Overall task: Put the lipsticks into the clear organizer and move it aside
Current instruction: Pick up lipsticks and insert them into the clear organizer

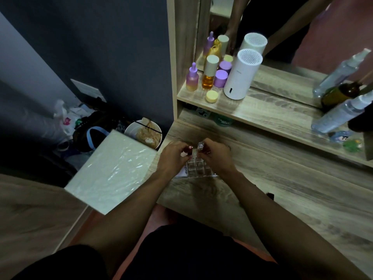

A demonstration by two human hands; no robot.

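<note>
A clear organizer (198, 167) with a grid of square cells sits on the wooden dressing table (282, 188), near its left edge. My left hand (172, 156) holds a red lipstick (189, 148) upright over the organizer's far left corner. My right hand (219, 156) holds a silver-topped lipstick (201, 146) upright over the far cells. Both hands are close together and cover the organizer's sides. The near cells that I can see hold nothing.
On a raised shelf (252, 112) against a mirror stand a white cylinder device (241, 75), purple and amber bottles (207, 74), a yellow jar (212, 96) and spray bottles (341, 114). A white box (113, 170) and a bin (144, 134) are to the left, off the table.
</note>
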